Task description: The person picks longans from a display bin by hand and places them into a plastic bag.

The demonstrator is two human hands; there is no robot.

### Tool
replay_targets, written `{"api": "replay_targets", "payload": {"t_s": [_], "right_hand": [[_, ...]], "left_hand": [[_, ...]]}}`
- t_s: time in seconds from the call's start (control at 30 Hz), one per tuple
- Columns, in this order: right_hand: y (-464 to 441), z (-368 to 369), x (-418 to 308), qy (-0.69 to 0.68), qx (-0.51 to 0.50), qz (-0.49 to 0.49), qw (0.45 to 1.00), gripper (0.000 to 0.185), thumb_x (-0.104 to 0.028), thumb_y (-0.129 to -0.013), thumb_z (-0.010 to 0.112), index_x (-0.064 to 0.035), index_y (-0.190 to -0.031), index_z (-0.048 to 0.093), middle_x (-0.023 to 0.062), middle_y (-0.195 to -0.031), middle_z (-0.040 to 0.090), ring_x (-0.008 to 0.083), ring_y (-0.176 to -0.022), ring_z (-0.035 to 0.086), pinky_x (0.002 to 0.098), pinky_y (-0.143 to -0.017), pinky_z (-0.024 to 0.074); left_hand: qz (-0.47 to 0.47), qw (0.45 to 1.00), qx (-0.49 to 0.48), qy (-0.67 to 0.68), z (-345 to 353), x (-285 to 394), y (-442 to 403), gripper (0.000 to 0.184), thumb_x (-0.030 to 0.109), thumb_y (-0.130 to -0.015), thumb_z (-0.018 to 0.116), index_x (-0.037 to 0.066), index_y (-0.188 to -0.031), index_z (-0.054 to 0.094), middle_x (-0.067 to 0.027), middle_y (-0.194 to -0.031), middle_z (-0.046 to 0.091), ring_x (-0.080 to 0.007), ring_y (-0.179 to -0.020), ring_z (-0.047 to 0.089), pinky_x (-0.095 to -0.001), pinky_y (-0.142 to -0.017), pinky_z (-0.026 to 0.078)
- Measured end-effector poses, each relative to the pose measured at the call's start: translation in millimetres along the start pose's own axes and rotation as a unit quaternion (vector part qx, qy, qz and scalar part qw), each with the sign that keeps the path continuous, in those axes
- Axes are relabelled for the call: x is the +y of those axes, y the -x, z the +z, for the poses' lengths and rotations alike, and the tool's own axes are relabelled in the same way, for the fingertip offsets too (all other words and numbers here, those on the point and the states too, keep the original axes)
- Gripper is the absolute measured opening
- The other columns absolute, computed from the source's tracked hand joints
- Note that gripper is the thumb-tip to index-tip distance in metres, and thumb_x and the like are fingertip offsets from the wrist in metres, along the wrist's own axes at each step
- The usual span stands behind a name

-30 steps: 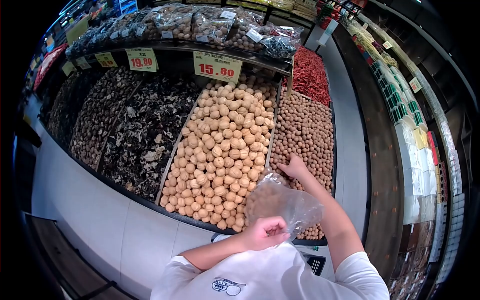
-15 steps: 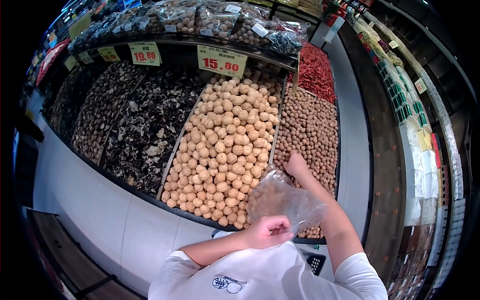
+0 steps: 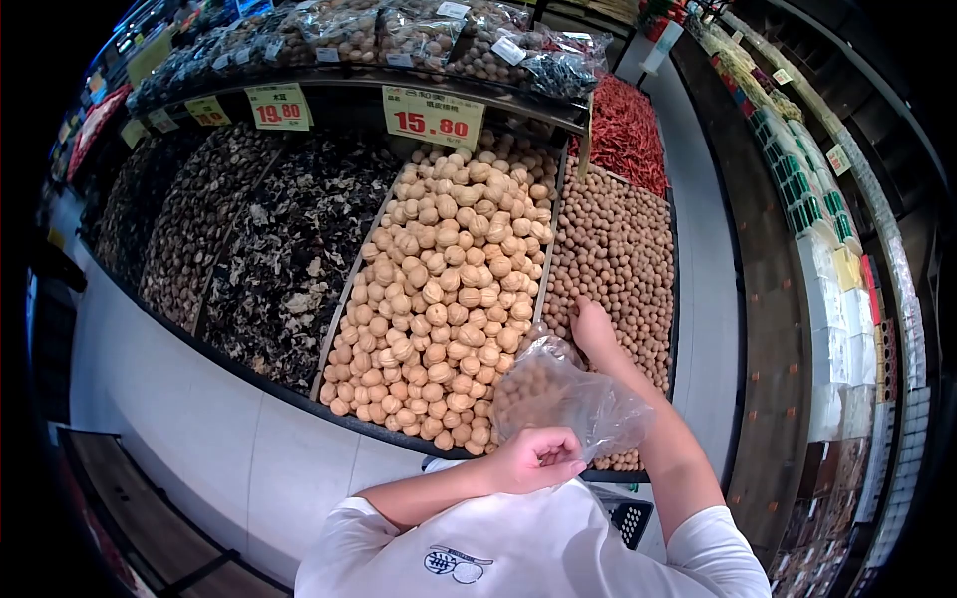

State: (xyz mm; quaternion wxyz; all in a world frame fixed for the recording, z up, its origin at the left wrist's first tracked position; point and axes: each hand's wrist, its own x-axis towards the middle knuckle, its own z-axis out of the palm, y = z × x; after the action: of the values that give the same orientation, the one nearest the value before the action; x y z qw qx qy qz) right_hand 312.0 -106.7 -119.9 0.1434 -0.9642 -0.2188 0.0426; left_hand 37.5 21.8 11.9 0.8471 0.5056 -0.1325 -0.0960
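My left hand (image 3: 538,460) is closed on the gathered edge of a clear plastic bag (image 3: 610,411), close in front of my shirt. The bag lies over the front of the bins, and round brown shapes show through its lower left part. My right hand (image 3: 595,329) reaches down to a bin of small round brown dried fruits, apparently dried longans (image 3: 623,239). Its fingers are curled and touch the pile; what lies between the fingertips is hidden. Left of that bin is a heap of larger pale walnuts (image 3: 449,289).
Farther left are bins of black wood-ear fungus (image 3: 304,249) and dried mushrooms (image 3: 204,219). Red dried chillies (image 3: 628,140) lie behind the longans. Above the bins, a shelf holds bagged goods (image 3: 429,40) and price signs (image 3: 434,118). Packed shelves (image 3: 827,299) stand across the aisle.
The view has shifted slightly, so the bins and signs sit a little differently. My right hand remains at the longan pile with a small movement, and my left hand still grips the bag.
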Motion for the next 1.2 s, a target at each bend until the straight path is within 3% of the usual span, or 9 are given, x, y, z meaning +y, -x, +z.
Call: {"api": "replay_targets", "payload": {"t_s": [0.3,0.53,0.93,1.1,1.13,1.17,1.2], "right_hand": [[6.2,-8.3,-1.4,-0.055,0.021,-0.004,0.998,0.025,-0.009,-0.086,0.068,0.0001,-0.109,0.063,0.0255,-0.097,0.067,0.0437,-0.095,0.065,0.0497,-0.082,0.0531],[6.8,-7.8,-5.1,-0.019,0.02,-0.014,1.0,0.03,-0.008,-0.085,0.07,0.0,-0.112,0.061,0.025,-0.098,0.068,0.0432,-0.095,0.065,0.0498,-0.083,0.0532],[9.2,1.2,-7.6,0.016,0.037,-0.007,0.999,0.018,-0.008,-0.089,0.063,0.0007,-0.105,0.06,0.0246,-0.093,0.068,0.0433,-0.089,0.066,0.0507,-0.077,0.0537],[14.1,-17.8,-7.2,-0.088,0.098,-0.019,0.991,0.021,-0.004,-0.086,0.066,0.0018,-0.106,0.063,0.026,-0.093,0.068,0.0447,-0.085,0.065,0.0481,-0.076,0.0544],[17.8,-22.7,-7.9,-0.081,0.14,-0.038,0.986,0.022,-0.004,-0.089,0.068,0.0021,-0.11,0.064,0.0188,-0.085,0.07,0.0354,-0.076,0.07,0.041,-0.067,0.0563],[21.2,-28.3,-8.0,-0.081,0.14,-0.038,0.986,0.022,-0.004,-0.089,0.068,0.0021,-0.11,0.064,0.0188,-0.085,0.07,0.0354,-0.076,0.07,0.041,-0.067,0.0563],[25.7,-38.7,-11.6,-0.223,0.081,0.037,0.971,0.02,-0.008,-0.092,0.068,0.0016,-0.109,0.064,0.013,-0.083,0.068,0.0272,-0.075,0.07,0.0373,-0.067,0.0576]], "left_hand": [[0.01,1.0,-0.005,-0.011,-1.1,-0.2,-4.6,0.01,0.009,-0.097,0.068,0.004,-0.093,0.061,0.0074,-0.073,0.056,0.002,-0.061,0.047,-0.018,-0.053,0.034],[0.004,1.0,-0.008,0.003,-2.2,0.7,-6.1,0.01,0.009,-0.097,0.068,0.004,-0.094,0.06,0.0073,-0.075,0.057,0.002,-0.062,0.047,-0.018,-0.053,0.035],[-0.008,1.0,-0.005,0.019,-4.7,0.3,-6.4,0.011,0.009,-0.098,0.067,0.004,-0.093,0.059,0.0076,-0.074,0.056,0.0024,-0.063,0.047,-0.0175,-0.054,0.035],[-0.013,0.999,-0.007,0.032,-7.3,-1.8,-5.7,0.009,0.009,-0.096,0.069,0.003,-0.095,0.063,0.0045,-0.076,0.06,0.0001,-0.062,0.051,-0.0188,-0.055,0.039],[-0.013,1.0,-0.007,0.024,-8.0,-3.1,-4.7,0.009,0.009,-0.096,0.069,0.003,-0.095,0.063,0.0044,-0.077,0.061,0.0,-0.062,0.052,-0.0188,-0.055,0.039],[-0.013,1.0,-0.007,0.016,-8.0,-4.0,-3.4,0.009,0.009,-0.096,0.069,0.003,-0.095,0.063,0.0042,-0.077,0.061,-0.0002,-0.062,0.052,-0.0188,-0.055,0.04],[-0.014,1.0,-0.007,0.016,-7.2,-4.8,-2.5,0.009,0.009,-0.096,0.069,0.003,-0.095,0.063,0.0042,-0.077,0.061,-0.0002,-0.062,0.052,-0.0188,-0.055,0.04]]}}
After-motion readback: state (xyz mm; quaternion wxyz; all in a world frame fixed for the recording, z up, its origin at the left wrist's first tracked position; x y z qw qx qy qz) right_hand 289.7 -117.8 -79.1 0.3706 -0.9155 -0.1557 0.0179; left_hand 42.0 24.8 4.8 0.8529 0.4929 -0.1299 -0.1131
